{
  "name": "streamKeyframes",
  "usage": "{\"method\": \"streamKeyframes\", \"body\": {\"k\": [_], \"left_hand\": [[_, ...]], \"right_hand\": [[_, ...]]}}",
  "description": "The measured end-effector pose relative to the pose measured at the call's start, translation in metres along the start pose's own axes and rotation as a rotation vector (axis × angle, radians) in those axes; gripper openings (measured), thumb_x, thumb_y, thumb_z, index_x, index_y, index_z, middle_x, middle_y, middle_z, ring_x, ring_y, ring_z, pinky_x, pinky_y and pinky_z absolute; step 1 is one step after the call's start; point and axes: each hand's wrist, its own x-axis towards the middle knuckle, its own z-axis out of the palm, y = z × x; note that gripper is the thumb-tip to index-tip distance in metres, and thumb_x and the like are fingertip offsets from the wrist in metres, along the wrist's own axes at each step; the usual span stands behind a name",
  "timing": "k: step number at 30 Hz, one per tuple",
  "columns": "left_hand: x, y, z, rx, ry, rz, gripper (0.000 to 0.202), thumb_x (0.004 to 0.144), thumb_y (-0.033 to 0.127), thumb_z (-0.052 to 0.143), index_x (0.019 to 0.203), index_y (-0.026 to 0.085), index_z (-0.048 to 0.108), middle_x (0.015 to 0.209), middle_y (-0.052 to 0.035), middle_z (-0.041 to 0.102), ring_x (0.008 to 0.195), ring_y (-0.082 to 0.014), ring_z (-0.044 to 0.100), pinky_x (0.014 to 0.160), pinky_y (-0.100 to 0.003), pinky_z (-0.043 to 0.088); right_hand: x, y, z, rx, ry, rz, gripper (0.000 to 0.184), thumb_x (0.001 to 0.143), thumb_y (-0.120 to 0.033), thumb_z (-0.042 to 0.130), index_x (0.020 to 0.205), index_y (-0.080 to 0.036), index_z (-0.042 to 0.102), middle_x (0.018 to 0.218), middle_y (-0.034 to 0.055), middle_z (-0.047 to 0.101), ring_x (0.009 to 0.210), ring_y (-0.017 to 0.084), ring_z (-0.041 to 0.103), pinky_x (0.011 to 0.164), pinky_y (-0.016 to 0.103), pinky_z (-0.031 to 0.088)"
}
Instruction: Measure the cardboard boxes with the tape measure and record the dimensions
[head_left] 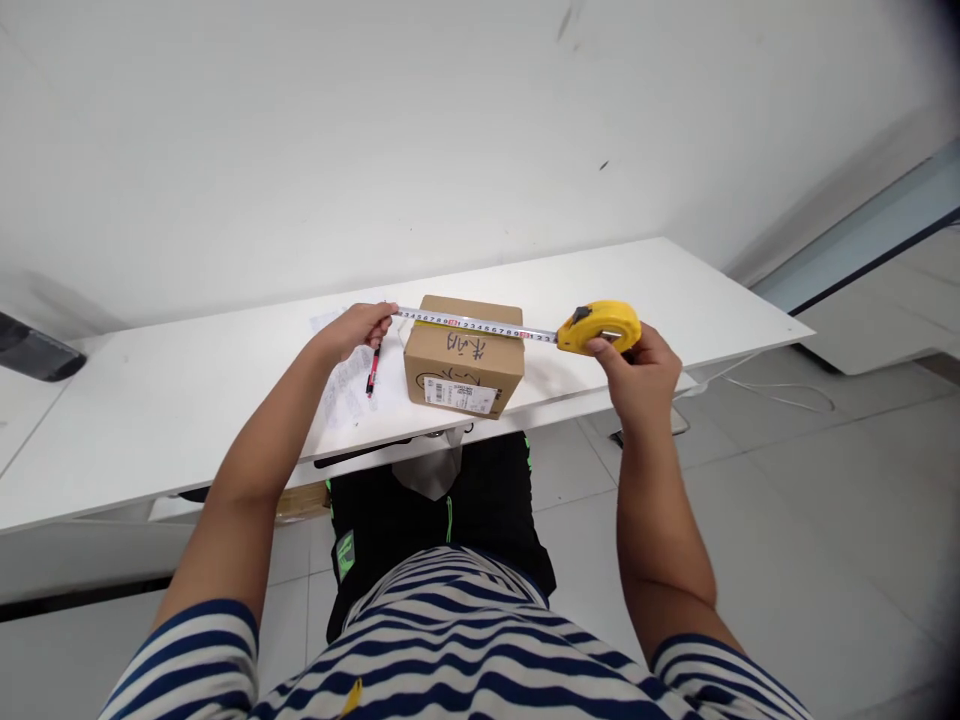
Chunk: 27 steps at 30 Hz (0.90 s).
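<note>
My right hand [643, 375] is closed around a yellow tape measure [598, 327], held in the air to the right of a cardboard box [463, 362]. The tape's white blade [480, 325] is drawn out to the left, across the top of the box. At the blade's far end, my left hand [360, 328] pinches it between thumb and fingers. The box bears handwritten black marks on top and a printed white label [459, 394] on its near side. Whether the blade touches the box top I cannot tell.
The box sits on a long white table [187, 400] against a white wall [450, 130]. Left of the box, a red and black pen [373, 370] lies on a written sheet of paper [345, 395]. A dark object [37, 348] stands at the far left. Cables [795, 392] trail on the floor at right.
</note>
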Motion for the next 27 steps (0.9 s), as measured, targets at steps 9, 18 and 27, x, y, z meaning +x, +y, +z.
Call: {"method": "streamKeyframes", "body": {"k": [9,18,27], "left_hand": [[0.014,-0.004,0.028,0.304,-0.129,0.077,0.051,0.092,0.069,0.056,0.074,0.022,0.06,0.07,-0.0037,0.054,0.061,-0.0157,0.043,0.062,-0.033,0.033],[0.003,-0.001,0.019,0.179,-0.034,0.241,0.042,0.086,0.049,0.072,0.064,0.02,0.05,0.063,0.0023,0.045,0.057,-0.01,0.037,0.058,-0.027,0.028],[-0.137,-0.002,0.065,0.019,0.022,0.48,0.049,0.086,0.056,0.077,0.062,0.019,0.056,0.059,0.003,0.05,0.055,-0.0092,0.04,0.055,-0.026,0.032]], "right_hand": [[-0.004,-0.014,0.02,-0.18,-0.229,-0.004,0.053,0.076,-0.054,0.083,0.119,-0.023,0.081,0.092,0.0014,0.079,0.074,0.015,0.059,0.068,0.032,0.053],[0.001,-0.004,0.017,-0.135,-0.202,-0.042,0.056,0.073,-0.054,0.086,0.119,-0.023,0.079,0.092,0.0019,0.077,0.069,0.014,0.058,0.061,0.03,0.051],[-0.104,-0.045,0.015,0.084,-0.252,-0.561,0.048,0.081,-0.043,0.088,0.122,-0.028,0.067,0.101,0.0078,0.081,0.084,0.024,0.079,0.07,0.036,0.066]]}}
